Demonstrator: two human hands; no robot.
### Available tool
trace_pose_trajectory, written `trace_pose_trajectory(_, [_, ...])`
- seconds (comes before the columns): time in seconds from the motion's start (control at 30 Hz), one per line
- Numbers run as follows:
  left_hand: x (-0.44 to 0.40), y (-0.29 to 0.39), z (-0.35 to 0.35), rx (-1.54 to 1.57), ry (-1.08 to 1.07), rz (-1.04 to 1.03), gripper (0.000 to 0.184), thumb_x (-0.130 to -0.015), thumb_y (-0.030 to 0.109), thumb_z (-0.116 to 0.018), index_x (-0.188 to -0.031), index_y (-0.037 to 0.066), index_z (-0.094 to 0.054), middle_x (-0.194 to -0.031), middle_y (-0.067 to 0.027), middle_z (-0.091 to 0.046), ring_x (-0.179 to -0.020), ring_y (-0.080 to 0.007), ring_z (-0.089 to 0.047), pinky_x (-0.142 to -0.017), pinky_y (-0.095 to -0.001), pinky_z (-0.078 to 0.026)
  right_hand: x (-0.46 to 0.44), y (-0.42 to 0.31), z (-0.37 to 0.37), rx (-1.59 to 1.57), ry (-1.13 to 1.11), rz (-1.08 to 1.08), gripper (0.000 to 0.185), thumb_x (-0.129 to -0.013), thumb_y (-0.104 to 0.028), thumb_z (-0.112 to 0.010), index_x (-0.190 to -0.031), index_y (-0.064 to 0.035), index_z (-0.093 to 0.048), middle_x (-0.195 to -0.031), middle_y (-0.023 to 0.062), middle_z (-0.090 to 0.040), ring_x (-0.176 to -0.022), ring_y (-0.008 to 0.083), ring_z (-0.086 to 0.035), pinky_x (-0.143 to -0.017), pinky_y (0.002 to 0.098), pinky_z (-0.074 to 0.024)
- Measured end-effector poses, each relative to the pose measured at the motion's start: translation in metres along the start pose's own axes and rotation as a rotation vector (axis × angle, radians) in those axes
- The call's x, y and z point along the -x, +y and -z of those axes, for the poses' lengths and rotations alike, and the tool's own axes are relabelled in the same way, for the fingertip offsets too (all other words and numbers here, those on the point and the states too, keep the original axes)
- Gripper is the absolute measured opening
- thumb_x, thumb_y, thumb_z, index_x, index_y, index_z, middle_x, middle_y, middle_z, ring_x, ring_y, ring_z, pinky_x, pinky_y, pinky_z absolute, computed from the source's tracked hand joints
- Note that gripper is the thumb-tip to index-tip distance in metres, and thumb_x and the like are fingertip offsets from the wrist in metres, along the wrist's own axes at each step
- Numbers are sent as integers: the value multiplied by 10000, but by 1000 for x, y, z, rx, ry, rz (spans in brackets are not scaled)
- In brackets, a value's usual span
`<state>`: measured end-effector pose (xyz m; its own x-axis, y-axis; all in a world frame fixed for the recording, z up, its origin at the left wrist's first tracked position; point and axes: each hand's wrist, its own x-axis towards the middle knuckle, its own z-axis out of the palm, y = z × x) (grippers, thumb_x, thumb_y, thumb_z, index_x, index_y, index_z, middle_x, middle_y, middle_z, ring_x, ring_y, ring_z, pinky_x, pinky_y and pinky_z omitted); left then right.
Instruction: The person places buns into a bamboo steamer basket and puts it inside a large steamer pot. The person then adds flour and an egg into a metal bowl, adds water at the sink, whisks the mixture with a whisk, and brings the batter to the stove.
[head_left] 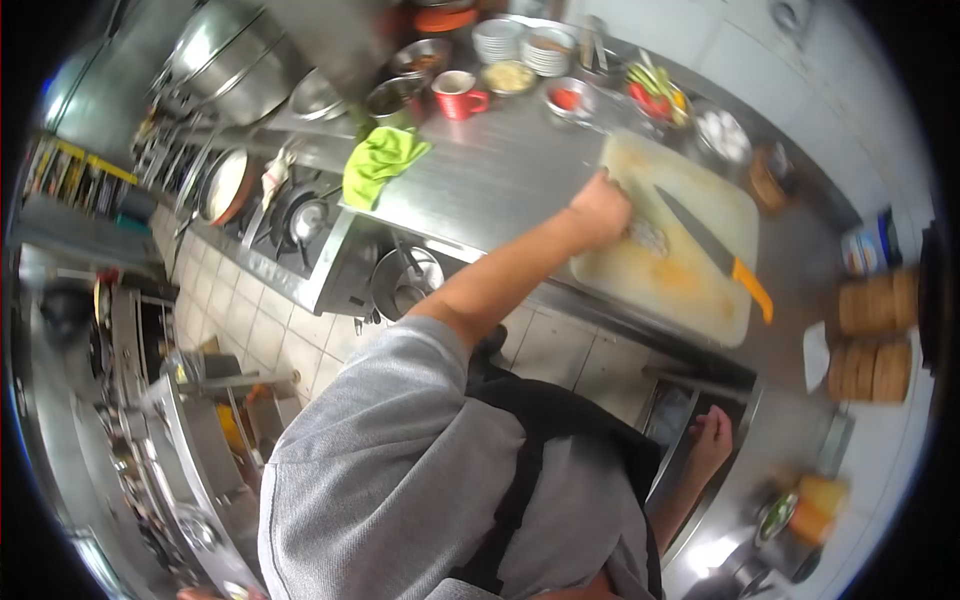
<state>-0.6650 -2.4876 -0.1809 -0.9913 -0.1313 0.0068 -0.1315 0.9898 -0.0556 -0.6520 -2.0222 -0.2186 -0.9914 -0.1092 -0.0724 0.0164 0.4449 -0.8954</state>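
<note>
My left hand (602,208) is closed over the left part of a white, orange-stained cutting board (700,306); whatever its fingers hold, if anything, is hidden. Right beside it lies a small greyish pile of food (648,238). A knife (700,233) with an orange handle rests flat on the board, its handle reaching past the right edge. My right hand (711,437) is off the board, lower right, over an open compartment below the counter. Its fingers are loosely bent and somewhat blurred, with nothing visible in them.
Bowls of cut vegetables (657,96), a red mug (458,97) and stacked white dishes (498,42) line the counter's back. A green cloth (381,165) lies by the stove (272,262) on the left. Bamboo steamers (868,371) stand at right.
</note>
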Motion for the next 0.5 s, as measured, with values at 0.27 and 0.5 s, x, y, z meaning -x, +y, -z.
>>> trace_pose_trajectory(0.27, [95,-91,29,263,319,-17,258,-700,323,-687,-828,99,-696,-819,-63,-659,-910,-250,-631,-1043,-528,-378,-23,-221,-259,209,-325,838,419,-822,-80,-751,-1205,15,-609,-1103,151,-676,-1025,216,-636,-883,336,-501])
trace_pose_trajectory(0.5, [165,-187,34,581,559,68,247,-667,275,-716,-836,99,-680,-791,-61,-611,-877,-270,-612,-1040,-542,-379,-21,-288,-407,232,-892,595,308,-810,-69,-712,-1093,8,-618,-922,88,-655,-882,137,-594,-797,312,-497])
